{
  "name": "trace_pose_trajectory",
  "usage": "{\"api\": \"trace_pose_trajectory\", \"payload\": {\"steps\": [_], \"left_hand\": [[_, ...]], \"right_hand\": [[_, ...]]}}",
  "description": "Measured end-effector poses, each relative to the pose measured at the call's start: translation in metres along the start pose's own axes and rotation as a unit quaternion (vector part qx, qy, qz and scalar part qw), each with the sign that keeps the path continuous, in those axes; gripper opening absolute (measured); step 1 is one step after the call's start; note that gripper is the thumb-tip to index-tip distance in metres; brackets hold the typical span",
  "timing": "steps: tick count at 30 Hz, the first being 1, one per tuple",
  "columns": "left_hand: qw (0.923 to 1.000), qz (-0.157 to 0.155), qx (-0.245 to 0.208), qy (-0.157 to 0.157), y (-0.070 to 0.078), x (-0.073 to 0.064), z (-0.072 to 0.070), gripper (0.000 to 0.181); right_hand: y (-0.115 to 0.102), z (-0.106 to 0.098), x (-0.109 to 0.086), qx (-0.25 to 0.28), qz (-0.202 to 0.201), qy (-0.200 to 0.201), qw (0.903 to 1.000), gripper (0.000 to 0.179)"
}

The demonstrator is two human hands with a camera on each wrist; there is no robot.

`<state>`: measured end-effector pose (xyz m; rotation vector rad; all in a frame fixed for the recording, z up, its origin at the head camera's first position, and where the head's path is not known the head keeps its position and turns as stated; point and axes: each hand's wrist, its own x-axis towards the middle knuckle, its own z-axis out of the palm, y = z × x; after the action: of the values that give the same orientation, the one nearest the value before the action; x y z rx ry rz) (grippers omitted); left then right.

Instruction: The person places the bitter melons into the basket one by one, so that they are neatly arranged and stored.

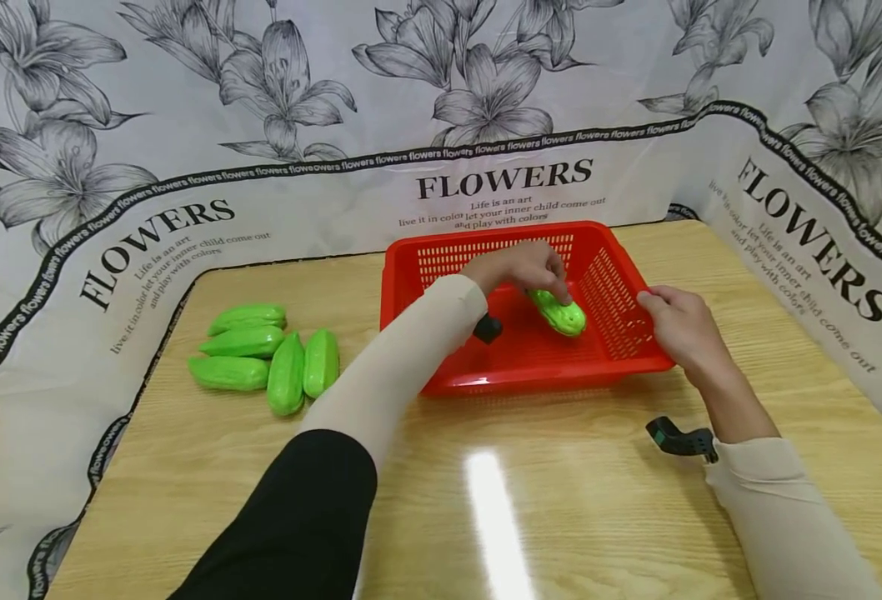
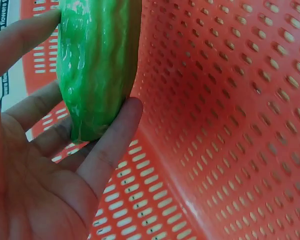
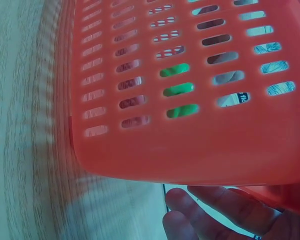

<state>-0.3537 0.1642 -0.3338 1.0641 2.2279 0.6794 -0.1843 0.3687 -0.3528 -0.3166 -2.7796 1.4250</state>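
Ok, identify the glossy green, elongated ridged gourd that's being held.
The glossy green ridged gourd held by the left hand inside the red, rectangular, slotted plastic basket; the other five gourds lie on the wood-grain table.

The basket (image 1: pixel 516 385) is red, and the vegetables (image 1: pixel 564 319) are bright green. Grey-and-black flowers (image 1: pixel 489 93) and black lettering (image 1: pixel 504 179) pattern the white cloth (image 1: pixel 313 208). The tabletop (image 1: pixel 598 483) is yellowish wood grain.

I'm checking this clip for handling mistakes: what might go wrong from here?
The glossy gourd might slip, since the left hand holds it near one end. The basket could tilt if the right hand lifts its corner. Withdrawing, the left sleeve might brush the five loose gourds.
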Motion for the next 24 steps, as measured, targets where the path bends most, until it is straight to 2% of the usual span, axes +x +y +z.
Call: {"api": "trace_pose_trajectory", "payload": {"steps": [8, 17, 24], "left_hand": [[0.9986, 0.024, 0.041, -0.022, 0.001, 0.022, 0.016, 0.037], [0.9974, 0.06, 0.041, -0.005, -0.003, 0.035, 0.025, 0.052], [0.9989, 0.046, 0.003, 0.01, -0.001, 0.036, 0.024, 0.054]], "right_hand": [[0.0, -0.002, -0.005, 0.004, 0.003, 0.004, 1.0, 0.066], [0.0, -0.002, -0.008, 0.01, -0.005, 0.016, 0.9998, 0.06], [-0.001, -0.003, -0.009, 0.005, 0.002, 0.019, 0.9998, 0.062]]}}
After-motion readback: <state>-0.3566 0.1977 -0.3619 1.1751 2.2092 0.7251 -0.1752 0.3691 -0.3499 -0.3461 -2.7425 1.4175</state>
